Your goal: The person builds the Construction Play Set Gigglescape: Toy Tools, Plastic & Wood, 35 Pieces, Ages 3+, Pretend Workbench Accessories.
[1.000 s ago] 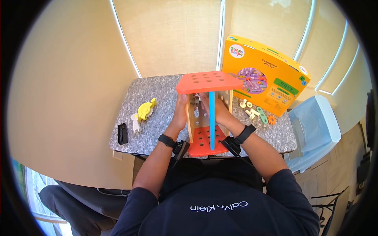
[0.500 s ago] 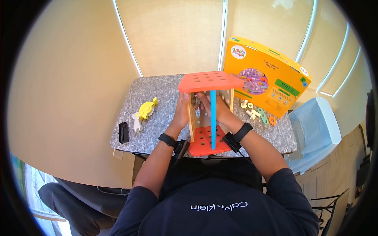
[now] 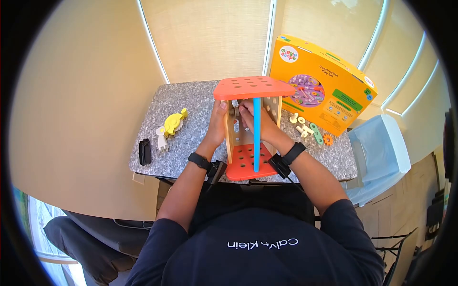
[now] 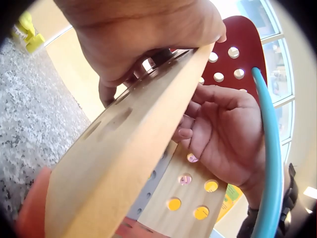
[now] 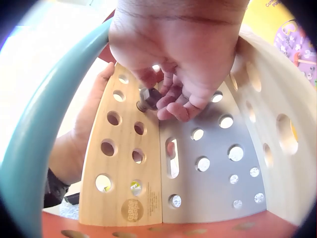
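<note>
A wooden toy frame (image 3: 229,138) with red perforated end boards and a blue bar (image 3: 256,143) stands at the table's front. My left hand (image 3: 218,126) grips its left side panel (image 5: 124,148) from outside, the fingers wrapping the edge. A shiny grey piece (image 4: 147,64) shows under that palm in the left wrist view. Inside the frame, my right hand (image 5: 173,54) has curled fingers at a dark grey hex nut (image 5: 149,96), which sticks out from the panel's inner face. Thumb and fingertips pinch around the nut, partly hiding it. A grey perforated panel (image 5: 213,173) forms the back.
A yellow play set box (image 3: 329,86) stands at the back right. Before it lie cream bolts (image 3: 304,131), a green strip (image 3: 316,133) and an orange gear (image 3: 327,139). Left are a yellow-and-white toy piece (image 3: 172,124) and a black case (image 3: 144,151). A blue-lined bin (image 3: 379,157) stands right.
The right hand's thumb and fingers have shifted slightly around the nut inside the frame. The left hand keeps its grip. The head view has tilted, so the scene sits a little higher.
</note>
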Demonstrator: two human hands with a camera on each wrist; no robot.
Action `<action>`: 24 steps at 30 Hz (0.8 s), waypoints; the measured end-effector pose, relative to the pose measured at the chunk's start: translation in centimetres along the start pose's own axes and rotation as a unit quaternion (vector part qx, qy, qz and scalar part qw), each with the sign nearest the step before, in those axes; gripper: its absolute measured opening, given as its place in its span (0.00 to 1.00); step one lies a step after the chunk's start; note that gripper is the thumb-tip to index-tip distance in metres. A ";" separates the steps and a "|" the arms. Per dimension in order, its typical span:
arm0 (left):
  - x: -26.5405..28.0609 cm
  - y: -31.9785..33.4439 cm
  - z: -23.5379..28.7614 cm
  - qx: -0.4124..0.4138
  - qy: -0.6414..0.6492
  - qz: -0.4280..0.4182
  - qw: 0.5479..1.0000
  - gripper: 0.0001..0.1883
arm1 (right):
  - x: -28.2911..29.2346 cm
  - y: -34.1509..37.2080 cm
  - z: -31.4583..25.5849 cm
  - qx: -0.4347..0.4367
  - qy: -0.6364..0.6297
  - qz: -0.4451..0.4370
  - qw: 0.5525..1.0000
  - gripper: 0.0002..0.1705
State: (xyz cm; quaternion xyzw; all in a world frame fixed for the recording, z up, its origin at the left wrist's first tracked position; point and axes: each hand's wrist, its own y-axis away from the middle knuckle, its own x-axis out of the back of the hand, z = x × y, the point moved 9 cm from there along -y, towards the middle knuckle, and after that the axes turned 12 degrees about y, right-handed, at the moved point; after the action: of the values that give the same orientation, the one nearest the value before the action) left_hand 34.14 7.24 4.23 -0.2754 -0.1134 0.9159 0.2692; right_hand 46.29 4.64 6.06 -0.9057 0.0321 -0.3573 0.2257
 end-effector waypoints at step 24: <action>-1.1 0.6 -0.3 -0.032 0.033 -0.040 0.998 0.36 | -2.8 0.6 3.2 -0.171 -0.072 -0.137 0.973 0.29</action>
State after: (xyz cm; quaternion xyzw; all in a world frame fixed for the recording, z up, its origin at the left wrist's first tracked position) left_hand 34.84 6.14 4.29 -0.3090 -0.1450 0.8907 0.3002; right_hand 46.43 5.94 1.98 -0.9501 -0.0484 -0.3075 0.0182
